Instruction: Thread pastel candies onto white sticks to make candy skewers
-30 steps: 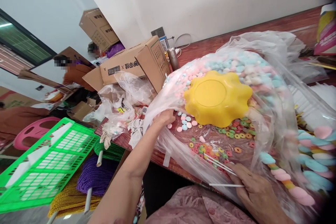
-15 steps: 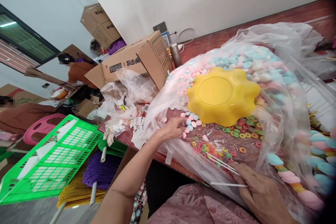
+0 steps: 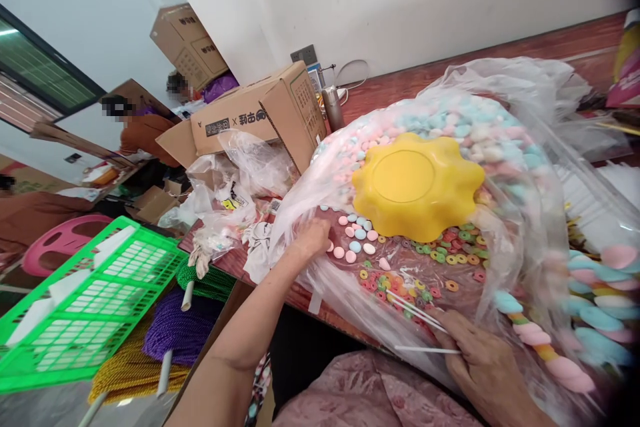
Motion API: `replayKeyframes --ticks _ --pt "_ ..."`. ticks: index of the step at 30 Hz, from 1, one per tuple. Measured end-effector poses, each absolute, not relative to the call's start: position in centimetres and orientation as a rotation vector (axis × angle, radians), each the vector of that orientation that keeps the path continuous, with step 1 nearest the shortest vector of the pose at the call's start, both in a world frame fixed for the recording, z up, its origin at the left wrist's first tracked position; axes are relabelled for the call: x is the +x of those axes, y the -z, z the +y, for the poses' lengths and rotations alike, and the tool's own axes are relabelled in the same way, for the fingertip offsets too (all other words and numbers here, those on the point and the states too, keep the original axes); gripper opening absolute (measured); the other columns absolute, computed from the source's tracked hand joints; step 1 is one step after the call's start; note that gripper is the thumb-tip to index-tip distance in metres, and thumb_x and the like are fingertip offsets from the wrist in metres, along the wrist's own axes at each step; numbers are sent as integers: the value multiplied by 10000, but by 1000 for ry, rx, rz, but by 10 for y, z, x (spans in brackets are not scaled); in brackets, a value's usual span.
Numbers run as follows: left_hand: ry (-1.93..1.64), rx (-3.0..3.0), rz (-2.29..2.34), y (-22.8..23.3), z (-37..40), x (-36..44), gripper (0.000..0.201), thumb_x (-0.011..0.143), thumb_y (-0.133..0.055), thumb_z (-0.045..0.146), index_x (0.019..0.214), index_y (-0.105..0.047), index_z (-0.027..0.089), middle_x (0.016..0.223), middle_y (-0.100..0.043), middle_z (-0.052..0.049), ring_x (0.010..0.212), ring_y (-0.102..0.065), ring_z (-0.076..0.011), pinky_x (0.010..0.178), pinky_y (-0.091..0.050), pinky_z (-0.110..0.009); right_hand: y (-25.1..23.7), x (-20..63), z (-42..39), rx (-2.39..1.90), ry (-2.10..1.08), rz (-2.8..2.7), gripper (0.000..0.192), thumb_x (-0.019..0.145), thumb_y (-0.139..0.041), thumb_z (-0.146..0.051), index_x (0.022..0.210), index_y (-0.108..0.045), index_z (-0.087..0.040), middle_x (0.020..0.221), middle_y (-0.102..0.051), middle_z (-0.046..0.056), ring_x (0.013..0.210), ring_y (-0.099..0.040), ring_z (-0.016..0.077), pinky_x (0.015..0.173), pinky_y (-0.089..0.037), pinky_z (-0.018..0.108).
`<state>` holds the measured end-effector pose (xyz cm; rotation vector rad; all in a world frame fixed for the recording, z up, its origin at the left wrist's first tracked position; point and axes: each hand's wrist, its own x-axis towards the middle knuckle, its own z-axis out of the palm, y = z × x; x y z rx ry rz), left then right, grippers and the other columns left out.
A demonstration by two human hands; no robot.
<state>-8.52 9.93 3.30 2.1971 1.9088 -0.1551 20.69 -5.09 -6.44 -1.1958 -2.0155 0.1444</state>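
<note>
My left hand (image 3: 314,238) is closed, its fingers curled down over the plastic at the left of the scattered pink and blue candies (image 3: 351,256). A pink candy shows at its fingertips; what is inside the fingers is hidden. My right hand (image 3: 483,357) is wrapped round several thin white sticks (image 3: 413,307) that point left over the small ring candies (image 3: 395,283). To the right of it lies a skewer of pink, blue and orange candies (image 3: 533,333). An upturned yellow wavy-edged bowl (image 3: 404,175) rests on the candy heap behind both hands.
Clear plastic sheeting (image 3: 540,80) surrounds the candy heap. An open cardboard box (image 3: 235,117) and a steel flask (image 3: 332,108) stand behind. At left are a green crate (image 3: 100,293), a pink stool (image 3: 65,240) and bundles of purple cord (image 3: 175,320). Other people sit further back.
My left hand has moved left, off the pink and blue candies, and its fingers have curled in. Those candies lie more spread out. My right hand keeps hold of the sticks.
</note>
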Motion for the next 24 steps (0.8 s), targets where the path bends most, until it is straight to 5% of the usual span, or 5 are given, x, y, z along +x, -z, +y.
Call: replayKeyframes --ticks 8,13,18,24 --pt "-422 2136 1665 -17 92 -70 285 923 -493 284 891 -732 133 835 -737 -55 779 -661 -171 725 -512 -264 62 205 -53 -1225 -216 -2004 336 934 -424 -173 1019 -747 -212 944 -776 54 762 -751 184 620 -609 256" --pt "-928 1709 1575 -5 72 -79 247 847 -587 309 918 -730 120 761 -712 -38 652 -632 -137 607 -510 -237 59 204 -54 -1217 -230 -1959 292 955 -454 -189 1071 -721 -201 986 -777 61 844 -757 191 688 -616 252" --pt "-1045 1303 1472 -6 51 -90 405 784 -675 377 1085 -703 108 650 -656 0 521 -566 -106 505 -485 -223 60 206 -54 -1308 -331 -1948 300 982 -453 -267 1138 -701 -205 1080 -766 62 941 -749 205 805 -622 291" --pt "-1107 1398 1444 4 45 -97 207 813 -641 308 880 -728 134 779 -697 -32 627 -596 -116 561 -487 -218 64 207 -55 -1431 -398 -1707 340 973 -499 -412 1088 -743 -204 1034 -779 48 897 -756 217 800 -632 316"
